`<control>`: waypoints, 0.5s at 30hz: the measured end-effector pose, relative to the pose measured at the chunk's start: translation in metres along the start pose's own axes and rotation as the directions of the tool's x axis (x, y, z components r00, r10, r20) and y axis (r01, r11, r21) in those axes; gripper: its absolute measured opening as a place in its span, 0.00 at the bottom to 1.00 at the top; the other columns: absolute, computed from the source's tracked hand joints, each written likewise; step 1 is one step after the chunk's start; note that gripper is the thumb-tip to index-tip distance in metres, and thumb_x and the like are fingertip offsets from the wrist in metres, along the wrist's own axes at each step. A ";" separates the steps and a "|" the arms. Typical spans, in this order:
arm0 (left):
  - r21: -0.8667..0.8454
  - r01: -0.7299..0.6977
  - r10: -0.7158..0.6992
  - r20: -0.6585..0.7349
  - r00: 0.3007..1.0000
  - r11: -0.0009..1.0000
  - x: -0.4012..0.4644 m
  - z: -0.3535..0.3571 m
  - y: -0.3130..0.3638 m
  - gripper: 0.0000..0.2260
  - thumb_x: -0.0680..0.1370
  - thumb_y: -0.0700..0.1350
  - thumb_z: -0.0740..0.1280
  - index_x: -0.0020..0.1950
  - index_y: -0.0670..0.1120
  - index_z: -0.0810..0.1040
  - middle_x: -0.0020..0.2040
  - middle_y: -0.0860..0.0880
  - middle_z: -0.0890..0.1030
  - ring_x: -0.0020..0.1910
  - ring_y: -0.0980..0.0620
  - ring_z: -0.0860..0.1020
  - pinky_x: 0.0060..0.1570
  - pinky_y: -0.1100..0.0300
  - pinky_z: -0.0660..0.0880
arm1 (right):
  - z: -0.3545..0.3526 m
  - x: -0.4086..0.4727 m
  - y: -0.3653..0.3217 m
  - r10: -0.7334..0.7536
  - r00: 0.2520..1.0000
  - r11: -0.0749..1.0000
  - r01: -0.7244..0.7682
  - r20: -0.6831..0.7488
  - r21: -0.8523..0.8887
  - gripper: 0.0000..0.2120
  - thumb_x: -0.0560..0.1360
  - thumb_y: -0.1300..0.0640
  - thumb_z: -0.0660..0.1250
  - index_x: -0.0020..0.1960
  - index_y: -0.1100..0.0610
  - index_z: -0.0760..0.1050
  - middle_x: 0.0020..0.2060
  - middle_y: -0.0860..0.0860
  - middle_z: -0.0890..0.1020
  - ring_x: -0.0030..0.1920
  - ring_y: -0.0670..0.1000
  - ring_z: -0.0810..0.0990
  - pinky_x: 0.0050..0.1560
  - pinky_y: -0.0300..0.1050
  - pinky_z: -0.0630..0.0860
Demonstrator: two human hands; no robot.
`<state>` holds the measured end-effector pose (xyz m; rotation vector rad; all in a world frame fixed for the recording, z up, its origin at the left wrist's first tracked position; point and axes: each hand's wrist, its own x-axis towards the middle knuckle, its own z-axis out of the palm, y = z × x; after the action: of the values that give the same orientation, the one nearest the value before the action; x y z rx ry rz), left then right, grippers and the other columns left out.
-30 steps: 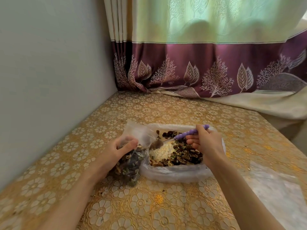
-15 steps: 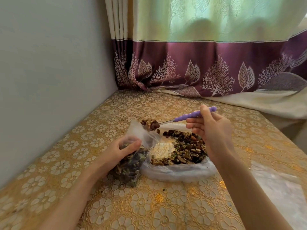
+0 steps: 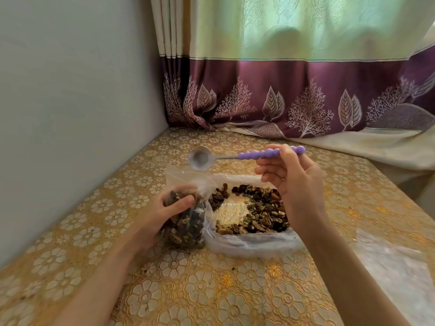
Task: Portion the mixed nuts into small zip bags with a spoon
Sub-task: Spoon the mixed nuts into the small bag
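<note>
At centre left of the frame, the left hand (image 3: 169, 209) gripped a small zip bag (image 3: 186, 222) part-filled with mixed nuts on the gold-patterned worktop (image 3: 188, 290). Just right of it lay the large open bag of nuts (image 3: 251, 212). Above, the right hand (image 3: 292, 182) pinched the purple-handled spoon (image 3: 247, 156), its bowl empty over the small bag's mouth.

Right hand (image 3: 295, 184) holds the empty spoon (image 3: 200, 158) above the zip bag (image 3: 186, 222) (gripped by the left hand (image 3: 164, 215)).
</note>
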<state>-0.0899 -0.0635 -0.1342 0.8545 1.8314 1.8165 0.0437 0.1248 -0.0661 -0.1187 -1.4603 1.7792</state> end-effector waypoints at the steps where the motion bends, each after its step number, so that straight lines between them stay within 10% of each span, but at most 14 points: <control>1: -0.005 -0.010 0.010 -0.013 1.000 1.000 0.000 -0.001 0.000 0.29 0.53 0.66 0.77 0.50 0.57 0.82 0.50 0.49 0.84 0.50 0.51 0.82 0.44 0.61 0.78 | -0.002 0.002 0.001 0.003 0.999 1.000 -0.002 -0.032 0.026 0.12 0.81 0.59 0.58 0.44 0.62 0.78 0.32 0.54 0.83 0.33 0.49 0.81 0.33 0.37 0.77; 15: -0.117 -0.041 0.017 -0.198 0.980 0.992 0.003 -0.006 -0.004 0.31 0.52 0.63 0.79 0.47 0.46 0.83 0.47 0.45 0.84 0.46 0.49 0.83 0.37 0.65 0.78 | -0.052 0.020 0.034 0.014 0.996 0.895 -0.052 -0.088 -0.443 0.14 0.80 0.55 0.60 0.38 0.57 0.77 0.24 0.45 0.79 0.24 0.41 0.73 0.25 0.31 0.69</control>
<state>-0.0962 -0.0658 -0.1372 0.6815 1.8109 2.0718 0.0408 0.1782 -0.1039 -0.4498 -1.7905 1.4157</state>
